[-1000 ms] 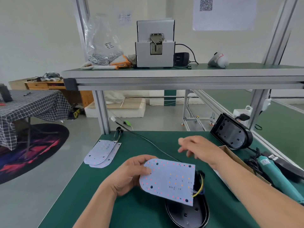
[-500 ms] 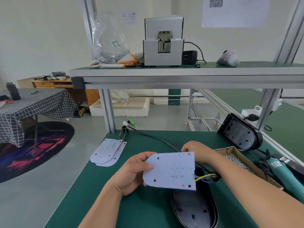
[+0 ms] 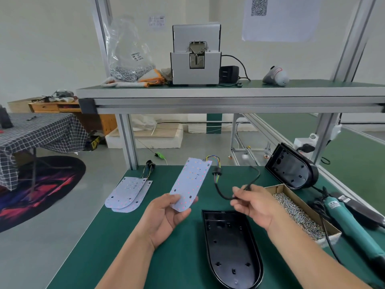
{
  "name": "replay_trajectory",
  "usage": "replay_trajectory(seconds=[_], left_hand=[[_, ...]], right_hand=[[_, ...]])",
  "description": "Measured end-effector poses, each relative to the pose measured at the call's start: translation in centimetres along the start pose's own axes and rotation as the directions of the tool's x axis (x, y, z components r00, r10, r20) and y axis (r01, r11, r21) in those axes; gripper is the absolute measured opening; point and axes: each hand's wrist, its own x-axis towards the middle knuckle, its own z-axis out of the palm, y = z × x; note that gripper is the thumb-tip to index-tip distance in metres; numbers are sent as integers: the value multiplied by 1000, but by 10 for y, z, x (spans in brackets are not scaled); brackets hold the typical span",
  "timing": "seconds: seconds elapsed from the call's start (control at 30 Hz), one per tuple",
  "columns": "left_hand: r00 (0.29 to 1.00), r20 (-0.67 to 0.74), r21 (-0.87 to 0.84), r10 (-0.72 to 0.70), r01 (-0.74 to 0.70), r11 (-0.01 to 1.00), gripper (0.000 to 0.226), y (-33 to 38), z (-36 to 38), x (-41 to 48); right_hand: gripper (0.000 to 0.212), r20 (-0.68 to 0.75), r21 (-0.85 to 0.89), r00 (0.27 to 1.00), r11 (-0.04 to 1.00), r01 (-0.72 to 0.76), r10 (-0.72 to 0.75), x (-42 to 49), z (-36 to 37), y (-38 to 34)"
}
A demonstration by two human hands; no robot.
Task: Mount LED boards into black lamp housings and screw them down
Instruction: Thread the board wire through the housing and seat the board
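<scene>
White, round-ended LED board (image 3: 190, 182) now stands tilted up at mid-frame, its rounded end pinched between the thumb and fingers of the left hand (image 3: 166, 215). Half a second ago it lay flat over the black plastic lamp housing (image 3: 231, 247), which sits uncovered at lower centre. Just right of the board, the right hand (image 3: 256, 205) pinches its thin black cable (image 3: 218, 188) in curled fingers, so I judge the lead is being sorted before seating, with the cardboard box of screws (image 3: 298, 213) and teal electric screwdriver (image 3: 350, 224) untouched at the right edge.
</scene>
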Motion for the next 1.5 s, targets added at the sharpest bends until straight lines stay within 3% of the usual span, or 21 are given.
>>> replay_trajectory(seconds=[0.07, 0.2, 0.4, 0.47, 0.53, 0.6, 0.63, 0.67, 0.7, 0.73, 0.77, 0.8, 0.83, 0.87, 0.9, 1.1, 1.3, 1.5], left_hand=[[997, 42, -43, -60, 62, 997, 49, -4, 8, -1], [990, 92, 40, -110, 107, 993, 51, -10, 20, -4], [990, 128, 82, -61, 51, 995, 56, -4, 27, -9], [990, 131, 129, -51, 34, 991, 54, -2, 27, -10], [992, 119, 156, -42, 23, 987, 54, 0, 27, -11], [995, 93, 161, -44, 29, 987, 55, -1, 29, -10], [997, 70, 166, -43, 31, 986, 55, -2, 29, -9], [998, 48, 172, -39, 30, 985, 55, -3, 29, -8], [999, 33, 183, -35, 28, 983, 54, -3, 27, -7], [999, 29, 202, -36, 30, 979, 53, -3, 27, -6], [998, 37, 226, -41, 31, 974, 52, -1, 26, -6], [998, 43, 241, -45, 33, 970, 51, 0, 26, -7], [998, 45, 248, -45, 33, 968, 51, 2, 24, -7], [998, 39, 248, -45, 33, 968, 50, 4, 22, -8], [999, 27, 251, -42, 34, 967, 47, 7, 18, -8], [999, 18, 275, -46, 39, 961, 30, 20, 7, -13], [998, 61, 241, -2, -12, 970, 31, 35, -12, -19], [997, -41, 106, 70, -65, 992, 42, 32, -13, -12]], right_hand=[[24, 13, 45, 1000, 999, 24, -24, -4, 12, 7], [34, 33, 2, 996, 997, 81, -81, -13, 32, 12], [25, 97, -273, 979, 941, 199, -179, -18, 49, 7], [7, 148, -368, 967, 896, 250, -209, -22, 55, 6], [22, 142, -437, 964, 859, 266, -226, -24, 60, 10], [42, 123, -288, 964, 921, 263, -237, -29, 66, 11], [52, 151, -80, 964, 969, 233, -220, -30, 69, 9], [56, 281, 167, 938, 973, 159, -202, -41, 78, -1], [43, 466, 313, 854, 946, 87, -233, -43, 82, -4], [15, 596, 359, 758, 932, 42, -264, -53, 87, -15], [24, 539, 294, 819, 955, 33, -194, -50, 85, -13], [31, 386, 192, 921, 981, -15, -61, -45, 78, -13], [25, 154, 113, 987, 993, 21, -39, -28, 68, -7], [18, -28, 96, 999, 995, 40, -38, -21, 62, -8], [18, -81, 127, 995, 989, 73, -63, -10, 52, -5], [24, -209, 217, 978, 974, 69, -22, 23, 22, -17], [25, -381, 237, 925, 965, 110, -11, 44, -18, -24], [20, -400, 49, 911, 991, 127, -97, 41, -22, -27]])
